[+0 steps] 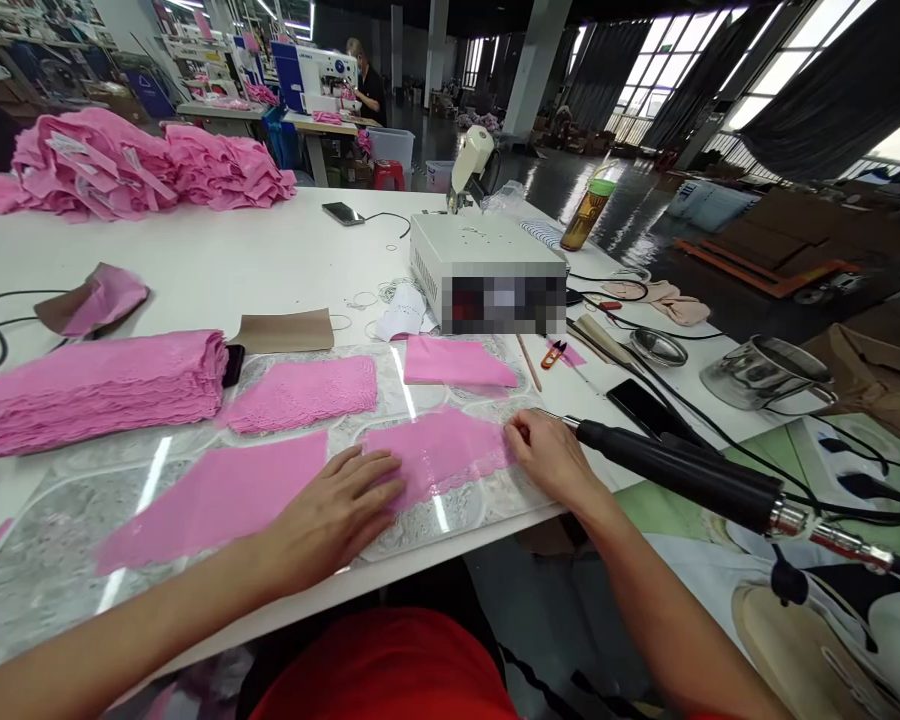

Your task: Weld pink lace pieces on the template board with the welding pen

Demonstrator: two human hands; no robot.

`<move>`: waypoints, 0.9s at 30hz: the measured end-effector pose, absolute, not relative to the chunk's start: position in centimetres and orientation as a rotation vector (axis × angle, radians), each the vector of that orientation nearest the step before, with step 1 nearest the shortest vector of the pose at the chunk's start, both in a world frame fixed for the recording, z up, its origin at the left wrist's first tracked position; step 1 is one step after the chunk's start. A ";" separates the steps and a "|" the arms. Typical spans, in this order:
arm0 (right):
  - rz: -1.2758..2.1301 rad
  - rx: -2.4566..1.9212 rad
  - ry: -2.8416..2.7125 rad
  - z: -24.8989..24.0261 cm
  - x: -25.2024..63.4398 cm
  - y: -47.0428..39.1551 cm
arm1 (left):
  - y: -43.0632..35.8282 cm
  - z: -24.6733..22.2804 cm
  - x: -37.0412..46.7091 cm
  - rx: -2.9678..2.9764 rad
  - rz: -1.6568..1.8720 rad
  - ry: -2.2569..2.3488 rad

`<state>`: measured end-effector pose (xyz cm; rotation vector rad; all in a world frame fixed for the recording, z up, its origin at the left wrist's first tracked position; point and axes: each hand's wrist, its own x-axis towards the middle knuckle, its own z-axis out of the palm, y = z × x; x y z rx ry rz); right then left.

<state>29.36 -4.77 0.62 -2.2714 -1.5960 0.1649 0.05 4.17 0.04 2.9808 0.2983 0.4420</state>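
Observation:
My left hand (337, 515) lies flat, fingers stretched out, across the near ends of two pink fabric pieces: a long panel (225, 495) on its left and a lace-edged panel (439, 450) on its right. At the right end of that lace-edged panel, my right hand (551, 455) is closed, thumb and fingers pinching its edge. Just beside the right hand is the metal tip of a black rod-shaped handheld tool (667, 475); whether the hand touches it I cannot tell. Behind them lie another lace panel (304, 390) and a folded pink piece (457, 362).
A thick stack of pink panels (97, 390) sits at left, with heaped pink fabric (97, 160) behind. A white box-shaped machine (487, 240) stands mid-table. Orange snips (553, 354), a phone (645, 408), a steel mug (765, 372) and cables lie right. A person (371, 90) works far back.

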 end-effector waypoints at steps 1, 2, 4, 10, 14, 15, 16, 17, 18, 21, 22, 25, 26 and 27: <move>0.157 -2.280 -1.593 0.6 29.3 -4.7 | 4.2 0.0 0.0 2.983 0.440 0.299; 0.150 -2.288 -1.590 0.6 29.2 -4.7 | 4.2 0.0 0.0 2.984 0.436 0.301; 0.143 -2.296 -1.591 0.5 29.2 -4.6 | 4.2 -0.1 0.0 2.984 0.431 0.310; 0.147 -2.271 -1.568 0.7 29.2 -4.9 | 4.1 -0.2 0.0 2.980 0.462 0.315; 0.112 -2.313 -1.566 1.3 29.0 -5.8 | 4.0 -0.3 0.0 2.967 0.423 0.310; 0.097 -2.357 -1.572 1.4 29.0 -6.0 | 4.0 -0.2 0.1 2.959 0.414 0.308; 0.084 -2.407 -1.572 1.5 28.9 -6.2 | 4.0 -0.2 0.1 2.950 0.404 0.307; 0.074 -2.456 -1.567 1.5 28.9 -6.3 | 4.1 -0.2 0.1 2.940 0.394 0.308; 0.068 -2.499 -1.558 1.6 28.9 -6.5 | 4.1 -0.2 0.1 2.932 0.384 0.311; 0.072 -2.561 -1.550 1.5 28.8 -6.7 | 4.2 -0.1 0.1 2.918 0.354 0.325; 0.069 -2.561 -1.557 1.4 28.8 -6.7 | 4.2 0.0 0.1 2.916 0.348 0.329; 0.030 -2.533 -1.587 1.0 28.9 -6.8 | 4.2 0.0 0.0 2.918 0.332 0.334; 0.017 -2.522 -1.596 0.8 28.9 -6.8 | 4.2 0.0 0.0 2.921 0.326 0.335; 0.004 -2.512 -1.602 0.6 29.0 -6.7 | 4.2 0.0 0.0 2.925 0.321 0.335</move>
